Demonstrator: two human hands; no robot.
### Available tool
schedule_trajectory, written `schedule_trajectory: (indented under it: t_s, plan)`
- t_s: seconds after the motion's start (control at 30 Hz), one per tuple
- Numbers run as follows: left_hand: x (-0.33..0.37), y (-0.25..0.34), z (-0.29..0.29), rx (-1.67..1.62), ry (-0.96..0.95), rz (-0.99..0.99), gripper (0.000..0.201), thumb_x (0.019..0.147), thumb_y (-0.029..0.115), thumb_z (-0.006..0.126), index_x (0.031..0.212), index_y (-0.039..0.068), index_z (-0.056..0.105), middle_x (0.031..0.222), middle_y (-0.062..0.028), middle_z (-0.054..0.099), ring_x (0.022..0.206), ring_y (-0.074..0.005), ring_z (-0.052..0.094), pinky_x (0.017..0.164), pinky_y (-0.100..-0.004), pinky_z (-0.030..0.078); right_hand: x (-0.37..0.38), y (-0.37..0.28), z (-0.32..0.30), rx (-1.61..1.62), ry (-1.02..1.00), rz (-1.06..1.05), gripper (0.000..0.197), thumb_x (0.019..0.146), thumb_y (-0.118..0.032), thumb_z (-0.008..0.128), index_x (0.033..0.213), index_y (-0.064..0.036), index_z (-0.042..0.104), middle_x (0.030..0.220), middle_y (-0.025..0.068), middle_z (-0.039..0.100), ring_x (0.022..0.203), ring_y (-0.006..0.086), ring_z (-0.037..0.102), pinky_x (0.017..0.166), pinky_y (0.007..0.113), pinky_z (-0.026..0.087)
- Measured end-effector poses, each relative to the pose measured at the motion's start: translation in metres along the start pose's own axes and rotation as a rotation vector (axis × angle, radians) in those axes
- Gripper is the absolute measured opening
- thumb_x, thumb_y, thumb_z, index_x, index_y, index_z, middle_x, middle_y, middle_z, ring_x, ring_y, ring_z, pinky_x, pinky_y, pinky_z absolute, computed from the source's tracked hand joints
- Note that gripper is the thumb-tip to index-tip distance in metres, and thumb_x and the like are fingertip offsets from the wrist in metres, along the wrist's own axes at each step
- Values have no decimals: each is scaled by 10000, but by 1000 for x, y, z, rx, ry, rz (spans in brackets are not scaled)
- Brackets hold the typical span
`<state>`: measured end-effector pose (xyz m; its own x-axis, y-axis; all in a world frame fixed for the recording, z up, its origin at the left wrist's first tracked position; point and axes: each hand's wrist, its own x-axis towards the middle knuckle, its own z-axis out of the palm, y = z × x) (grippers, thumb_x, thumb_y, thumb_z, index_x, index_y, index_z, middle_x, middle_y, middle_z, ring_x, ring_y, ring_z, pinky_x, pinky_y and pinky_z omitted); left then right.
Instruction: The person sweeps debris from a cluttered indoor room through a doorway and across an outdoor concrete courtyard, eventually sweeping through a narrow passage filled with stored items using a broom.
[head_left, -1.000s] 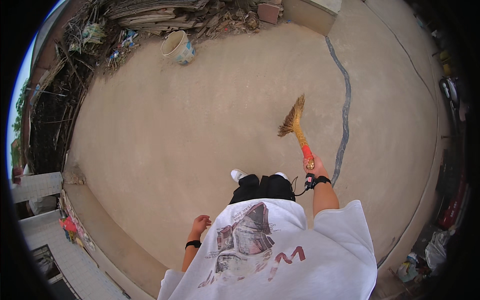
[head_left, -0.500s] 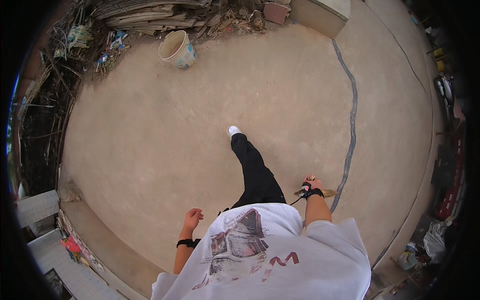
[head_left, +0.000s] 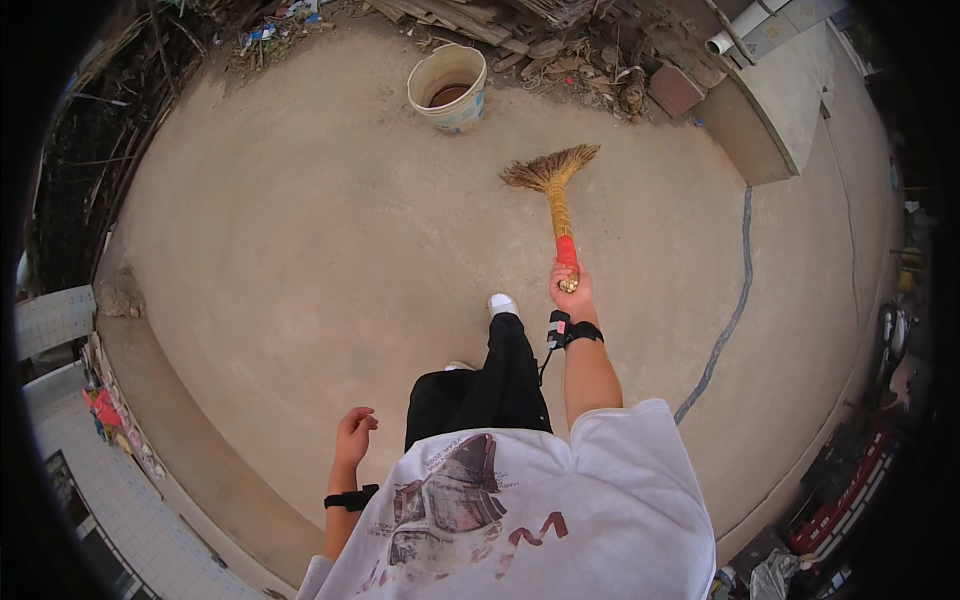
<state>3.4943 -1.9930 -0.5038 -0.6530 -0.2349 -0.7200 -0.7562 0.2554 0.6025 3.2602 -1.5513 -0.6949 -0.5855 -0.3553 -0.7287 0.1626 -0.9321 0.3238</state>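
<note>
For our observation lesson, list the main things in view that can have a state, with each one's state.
Whisk broom: held out ahead, bristles fanned
Right hand: closed around the whisk broom
Left hand: empty, fingers loosely curled
Plastic bucket: upright, lidless, brownish at the bottom inside
White shoes: worn, right ahead of left
Black wrist straps: fastened on both wrists
Wooden boards: piled

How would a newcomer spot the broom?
On the concrete floor, a pale bucket stands near the picture's top. Below and right of it, the right hand holds the broom, whose fanned bristles and red-wrapped handle set it apart from the bucket.
</note>
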Motion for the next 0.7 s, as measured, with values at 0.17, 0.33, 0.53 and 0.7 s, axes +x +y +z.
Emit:
schedule_trajectory:
  t_s: [0.17, 0.33, 0.53, 0.7]
  plan:
    - [38, -3, -33, -161, 26, 31, 180, 783, 77, 485, 931, 0, 552, 760, -92, 598, 707, -149, 576, 665, -262, 461, 53, 65, 135, -587, -16, -114, 375, 867, -377, 430, 979, -22, 477, 634, 40, 480, 498, 85, 469, 434, 189, 399]
    - [87, -133, -94, -271, 65, -196, 184, 786, 115, 498, 901, -7, 572, 734, -105, 607, 646, -173, 590, 595, -280, 477, 77, 123, 174, -718, 58, -198, 368, 863, -416, 418, 904, -56, 476, 610, 53, 493, 455, 93, 465, 407, 190, 411]
    - [136, -176, -215, -537, 174, -479, 204, 781, 177, 508, 886, 18, 580, 751, -109, 626, 613, -187, 611, 488, -295, 443, 101, 207, 134, -702, 337, -288, 293, 821, -394, 448, 753, -109, 456, 543, 18, 475, 442, 101, 489, 391, 190, 425]
    - [197, -178, -329, -655, 301, -390, 219, 785, 186, 507, 881, 0, 572, 737, -107, 617, 612, -182, 599, 521, -287, 457, 152, 286, 81, -1230, 494, -308, 253, 805, -219, 412, 595, -84, 455, 517, 39, 456, 460, 158, 475, 409, 258, 405]
